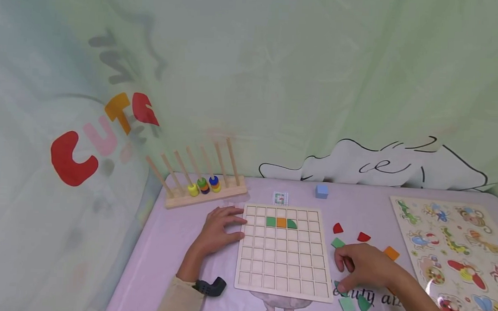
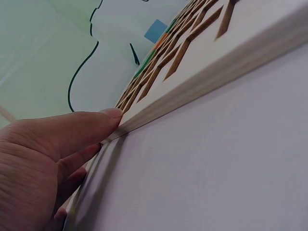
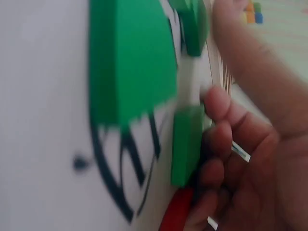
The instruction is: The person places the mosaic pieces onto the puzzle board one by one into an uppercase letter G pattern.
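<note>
My left hand (image 1: 222, 231) rests its thumb and fingertips against the left edge of a pale wooden grid board (image 1: 285, 273). In the left wrist view the thumb (image 2: 91, 126) touches the board's side. One row of the board holds a green square (image 1: 270, 221), an orange square (image 1: 281, 223) and a green rounded piece (image 1: 292, 224). To the right of the board, my right hand (image 1: 369, 265) hovers low over loose pieces, fingers bent and thumb apart. Close to its fingertips is a green piece (image 3: 186, 144); no grip on it shows. The thumb partly hides another green piece.
Nearby lie red wedges (image 1: 364, 236), an orange square (image 1: 391, 253), a light green square (image 1: 347, 304) and a green wedge (image 1: 364, 304). Behind the board are a patterned card (image 1: 280, 198), a blue cube (image 1: 321, 191) and a peg rack (image 1: 205, 198). An animal puzzle (image 1: 436, 263) lies far right.
</note>
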Action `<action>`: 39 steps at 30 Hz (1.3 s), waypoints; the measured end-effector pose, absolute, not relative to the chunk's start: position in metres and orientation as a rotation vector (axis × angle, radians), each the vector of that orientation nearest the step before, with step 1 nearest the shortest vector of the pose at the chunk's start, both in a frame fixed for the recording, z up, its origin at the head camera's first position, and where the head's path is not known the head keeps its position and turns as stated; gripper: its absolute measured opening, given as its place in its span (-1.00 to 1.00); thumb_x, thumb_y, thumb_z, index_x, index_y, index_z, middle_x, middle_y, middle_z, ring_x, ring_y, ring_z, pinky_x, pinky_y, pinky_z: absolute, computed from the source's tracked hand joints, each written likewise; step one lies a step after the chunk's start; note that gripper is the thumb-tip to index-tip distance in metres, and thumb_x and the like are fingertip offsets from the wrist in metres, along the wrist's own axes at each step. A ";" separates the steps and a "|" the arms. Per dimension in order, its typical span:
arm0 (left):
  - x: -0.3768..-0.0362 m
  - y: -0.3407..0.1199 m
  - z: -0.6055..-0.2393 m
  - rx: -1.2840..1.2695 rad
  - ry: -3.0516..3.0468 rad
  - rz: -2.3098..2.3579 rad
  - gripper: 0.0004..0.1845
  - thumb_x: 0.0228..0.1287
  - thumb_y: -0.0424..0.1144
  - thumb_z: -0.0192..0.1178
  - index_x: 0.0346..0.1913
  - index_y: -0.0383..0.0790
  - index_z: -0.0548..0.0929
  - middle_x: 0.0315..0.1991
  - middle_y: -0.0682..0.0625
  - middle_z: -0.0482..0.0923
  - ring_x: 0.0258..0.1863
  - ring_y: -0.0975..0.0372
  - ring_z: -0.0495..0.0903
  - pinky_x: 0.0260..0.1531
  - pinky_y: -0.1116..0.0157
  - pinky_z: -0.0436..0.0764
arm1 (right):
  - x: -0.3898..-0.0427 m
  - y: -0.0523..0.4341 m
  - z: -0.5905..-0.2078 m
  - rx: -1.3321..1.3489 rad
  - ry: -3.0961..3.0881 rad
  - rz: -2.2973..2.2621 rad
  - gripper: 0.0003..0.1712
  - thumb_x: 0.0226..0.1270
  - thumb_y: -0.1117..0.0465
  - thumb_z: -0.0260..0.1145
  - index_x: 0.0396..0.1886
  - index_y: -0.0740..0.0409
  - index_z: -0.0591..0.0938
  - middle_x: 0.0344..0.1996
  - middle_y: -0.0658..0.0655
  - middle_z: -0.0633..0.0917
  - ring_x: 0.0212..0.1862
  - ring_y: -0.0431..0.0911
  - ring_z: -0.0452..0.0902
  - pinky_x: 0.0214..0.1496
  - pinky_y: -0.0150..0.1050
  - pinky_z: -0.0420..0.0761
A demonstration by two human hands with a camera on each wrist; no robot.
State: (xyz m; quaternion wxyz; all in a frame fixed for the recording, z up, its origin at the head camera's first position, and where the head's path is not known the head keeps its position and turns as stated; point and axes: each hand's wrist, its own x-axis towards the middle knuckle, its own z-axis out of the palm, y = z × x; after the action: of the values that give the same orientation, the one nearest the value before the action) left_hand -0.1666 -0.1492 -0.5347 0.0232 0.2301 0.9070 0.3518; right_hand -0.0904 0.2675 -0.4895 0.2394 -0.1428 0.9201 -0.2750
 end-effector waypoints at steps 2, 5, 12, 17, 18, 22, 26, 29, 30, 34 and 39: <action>-0.166 -0.149 -0.534 0.713 2.804 1.094 -0.65 0.20 -0.02 0.45 0.05 0.03 0.78 0.35 0.07 0.56 0.48 0.09 0.36 0.56 -0.14 0.00 | -0.089 0.265 -0.488 -0.366 2.538 -0.711 -0.45 -0.30 -0.19 0.73 -0.46 -0.20 0.53 -0.59 -0.09 0.46 -0.48 -0.22 0.39 -0.45 -0.36 0.25; -0.166 -0.149 -0.533 0.711 2.801 1.091 -0.65 0.20 -0.03 0.45 0.05 0.02 0.78 0.35 0.06 0.55 0.48 0.09 0.35 0.57 -0.14 -0.01 | -0.088 0.264 -0.485 -0.353 2.530 -0.746 -0.48 -0.23 -0.13 0.72 -0.44 -0.16 0.53 -0.58 -0.07 0.46 -0.47 -0.21 0.39 -0.44 -0.36 0.25; -0.166 -0.149 -0.534 0.708 2.800 1.084 -0.65 0.21 -0.03 0.45 0.05 0.03 0.78 0.35 0.06 0.56 0.48 0.08 0.36 0.57 -0.14 0.00 | -0.089 0.270 -0.485 -0.413 2.468 -0.854 -0.59 -0.02 -0.08 0.64 -0.39 -0.11 0.56 -0.57 -0.09 0.47 -0.46 -0.26 0.40 -0.43 -0.37 0.29; -0.166 -0.149 -0.535 0.698 2.799 1.083 -0.65 0.21 -0.03 0.45 0.06 0.04 0.78 0.35 0.07 0.56 0.48 0.09 0.36 0.57 -0.14 0.00 | -0.091 0.273 -0.488 -0.455 2.470 -0.890 -0.67 0.14 -0.07 0.56 -0.37 -0.10 0.56 -0.60 -0.14 0.47 -0.48 -0.29 0.41 -0.44 -0.40 0.31; -0.166 -0.149 -0.535 0.696 2.800 1.083 -0.65 0.21 -0.03 0.45 0.06 0.04 0.78 0.35 0.07 0.56 0.48 0.09 0.35 0.57 -0.14 0.00 | -0.091 0.273 -0.488 -0.457 2.473 -0.891 -0.66 0.14 -0.08 0.56 -0.36 -0.10 0.56 -0.61 -0.14 0.47 -0.50 -0.29 0.40 -0.45 -0.40 0.30; -0.166 -0.148 -0.534 0.697 2.808 1.080 -0.65 0.21 -0.02 0.45 0.05 0.05 0.78 0.34 0.09 0.56 0.48 0.10 0.36 0.56 -0.14 0.01 | -0.091 0.269 -0.488 -0.452 2.509 -0.803 -0.51 -0.07 -0.19 0.65 -0.37 -0.13 0.54 -0.61 -0.12 0.45 -0.51 -0.27 0.37 -0.48 -0.39 0.25; -0.166 -0.148 -0.534 0.706 2.813 1.083 -0.66 0.21 -0.02 0.45 0.05 0.05 0.78 0.34 0.08 0.56 0.48 0.10 0.36 0.56 -0.15 0.01 | -0.090 0.264 -0.487 -0.395 2.547 -0.702 -0.40 -0.31 -0.21 0.73 -0.40 -0.17 0.51 -0.60 -0.09 0.45 -0.49 -0.24 0.36 -0.46 -0.38 0.24; -0.166 -0.148 -0.534 0.724 2.808 1.101 -0.65 0.20 -0.04 0.46 0.05 0.03 0.78 0.34 0.06 0.56 0.48 0.08 0.36 0.56 -0.15 0.00 | -0.090 0.265 -0.486 -0.372 2.530 -0.726 -0.44 -0.23 -0.14 0.72 -0.39 -0.15 0.51 -0.59 -0.08 0.46 -0.48 -0.23 0.38 -0.45 -0.37 0.25; -0.166 -0.148 -0.535 0.729 2.807 1.109 -0.65 0.19 -0.05 0.46 0.04 0.02 0.78 0.34 0.05 0.56 0.49 0.08 0.36 0.55 -0.16 0.00 | -0.090 0.266 -0.486 -0.377 2.519 -0.743 -0.47 -0.18 -0.13 0.70 -0.38 -0.13 0.52 -0.58 -0.07 0.46 -0.48 -0.22 0.39 -0.45 -0.37 0.25; -0.167 -0.148 -0.536 0.737 2.811 1.114 -0.65 0.19 -0.06 0.46 0.04 0.00 0.78 0.34 0.03 0.56 0.48 0.07 0.36 0.55 -0.16 0.00 | -0.091 0.269 -0.486 -0.410 2.479 -0.788 -0.53 -0.05 -0.12 0.65 -0.35 -0.11 0.53 -0.58 -0.08 0.46 -0.48 -0.24 0.40 -0.45 -0.37 0.27; -0.167 -0.148 -0.536 0.735 2.817 1.103 -0.65 0.19 -0.05 0.46 0.04 0.01 0.78 0.34 0.03 0.56 0.48 0.07 0.36 0.55 -0.16 0.00 | -0.092 0.271 -0.487 -0.420 2.480 -0.828 -0.61 0.08 -0.05 0.60 -0.34 -0.11 0.53 -0.59 -0.11 0.47 -0.48 -0.27 0.41 -0.44 -0.39 0.30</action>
State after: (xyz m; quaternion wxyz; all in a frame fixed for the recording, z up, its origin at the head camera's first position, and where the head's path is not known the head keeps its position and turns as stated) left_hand -0.1668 -0.1477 -0.5363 0.0141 0.2360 0.9048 0.3541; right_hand -0.0924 0.2712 -0.4865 0.2444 -0.1538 0.9081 -0.3032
